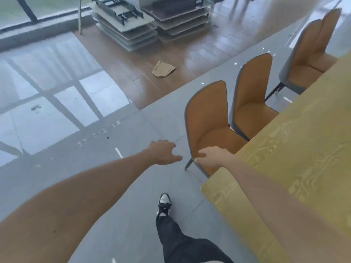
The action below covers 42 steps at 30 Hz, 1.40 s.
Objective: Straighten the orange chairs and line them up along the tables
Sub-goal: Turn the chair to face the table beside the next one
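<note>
- The grey tiled floor (133, 179) takes up most of the view, glossy enough to mirror window frames at the left, and gives way to brown wood flooring farther back.
- A long yellow tabletop (296, 149) with a wavy grain pattern runs along the right side, its rounded corner nearest the camera.
- Two stacks of flat folded tables (133, 25) lie on the wood flooring at the top.
- Four orange chairs stand along the tabletop's left edge, each with an orange seat and inner back, a grey outer shell and thin dark legs.
- The nearest chair (207, 118) has its seat partly under the tabletop and its tall rounded back turned towards the open floor.
- The second chair (250, 92) stands just beside it, facing the same way.
- The far pair of chairs (311, 50) stands farther along, well apart from the first two, close together and blurred.
- The right hand (210, 156) is closed on the front edge of the nearest chair's seat, fingers curled over the rim.
- The left hand (163, 151) is spread wide, gripping nothing, over the floor just beside that chair and not touching it.
- One foot in a black and white shoe (164, 204) is planted on the tiles below the hands.
- A crumpled piece of cardboard (163, 69) lies on the wood flooring.
</note>
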Motion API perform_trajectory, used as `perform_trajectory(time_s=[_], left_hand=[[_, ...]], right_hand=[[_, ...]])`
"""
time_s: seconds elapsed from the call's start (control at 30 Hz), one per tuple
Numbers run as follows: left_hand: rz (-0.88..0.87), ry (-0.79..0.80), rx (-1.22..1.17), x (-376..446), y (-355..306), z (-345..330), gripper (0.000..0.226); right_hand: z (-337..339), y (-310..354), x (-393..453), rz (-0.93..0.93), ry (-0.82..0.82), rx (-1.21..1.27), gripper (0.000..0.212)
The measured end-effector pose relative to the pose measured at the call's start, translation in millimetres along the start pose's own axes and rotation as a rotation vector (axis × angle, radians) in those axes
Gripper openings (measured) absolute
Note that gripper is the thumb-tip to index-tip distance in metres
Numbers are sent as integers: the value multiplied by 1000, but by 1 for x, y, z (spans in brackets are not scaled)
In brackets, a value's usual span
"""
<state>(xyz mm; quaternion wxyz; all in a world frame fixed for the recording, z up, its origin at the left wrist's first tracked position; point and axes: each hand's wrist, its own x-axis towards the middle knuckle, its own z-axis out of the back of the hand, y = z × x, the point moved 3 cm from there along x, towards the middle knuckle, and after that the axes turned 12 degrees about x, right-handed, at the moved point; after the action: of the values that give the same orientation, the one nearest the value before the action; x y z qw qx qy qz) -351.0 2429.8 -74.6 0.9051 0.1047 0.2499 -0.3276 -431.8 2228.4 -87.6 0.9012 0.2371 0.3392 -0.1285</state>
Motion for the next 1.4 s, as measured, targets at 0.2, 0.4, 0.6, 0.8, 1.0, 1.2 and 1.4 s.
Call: perform_trajectory(time_s=[0.2, 0.4, 0.6, 0.8, 1.0, 1.2, 1.4], left_hand=[[-141, -56, 85, 131, 48, 92, 73], [-369, -92, 185, 260, 64, 181, 79], [-630, -207, 309, 401, 55, 266, 79], [-907, -248, 449, 494, 30, 330, 72], [-1167, -292, 609, 558, -30, 373, 72], [-1381, -230, 666, 607, -100, 388, 67], [-1500, -167, 842, 634, -157, 390, 66]], right_hand=[[99, 4, 91, -108, -32, 200, 74], [193, -8, 151, -214, -122, 349, 73], [271, -34, 214, -387, -290, 494, 74], [321, -40, 244, -565, -494, 635, 69], [340, -60, 262, -780, -753, 705, 61], [333, -102, 281, -1003, -785, 868, 66], [326, -103, 285, -1141, -837, 1171, 80]])
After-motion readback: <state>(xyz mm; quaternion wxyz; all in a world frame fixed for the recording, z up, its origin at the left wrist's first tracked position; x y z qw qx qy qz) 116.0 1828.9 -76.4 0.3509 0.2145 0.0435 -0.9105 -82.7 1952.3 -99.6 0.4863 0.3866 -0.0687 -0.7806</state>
